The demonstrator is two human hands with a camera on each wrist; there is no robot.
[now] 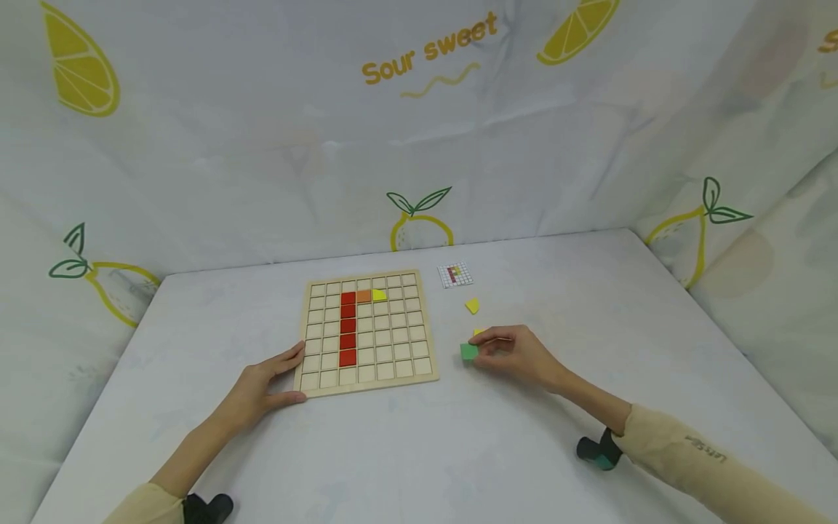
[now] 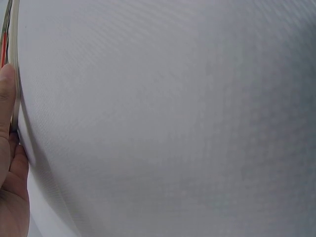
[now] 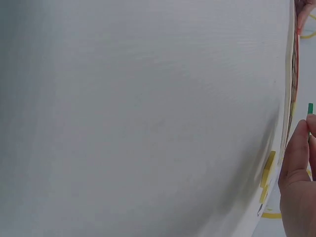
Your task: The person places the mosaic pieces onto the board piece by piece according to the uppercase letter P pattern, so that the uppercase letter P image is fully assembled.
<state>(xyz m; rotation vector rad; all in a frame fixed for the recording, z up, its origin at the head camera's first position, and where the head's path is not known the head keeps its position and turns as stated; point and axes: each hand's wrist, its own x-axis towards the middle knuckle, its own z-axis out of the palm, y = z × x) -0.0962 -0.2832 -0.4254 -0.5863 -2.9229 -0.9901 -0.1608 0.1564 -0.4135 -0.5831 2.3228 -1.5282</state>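
Observation:
My left hand (image 1: pixel 254 389) holds the lower left corner of a wooden grid board (image 1: pixel 366 388), fingers along its left side and thumb at the front edge. In the board's cells lie a column of several red tiles (image 1: pixel 348 325), an orange tile (image 1: pixel 364 296) and a yellow tile (image 1: pixel 379 295) with a rounded corner. To the right of the board, my right hand (image 1: pixel 520 358) pinches a green square tile (image 1: pixel 468 352) between thumb and fingers, over the table. The right wrist view shows this green tile (image 3: pixel 310 108) edge-on at the fingertips.
A small printed pattern card (image 1: pixel 455 275) lies beyond the board's right corner. Nearer me is a yellow tile (image 1: pixel 472 306), with another yellow tile (image 1: pixel 479 332) partly hidden by the right hand. A white lemon-print cloth (image 1: pixel 294 182) hangs behind the white table (image 1: pixel 419 458).

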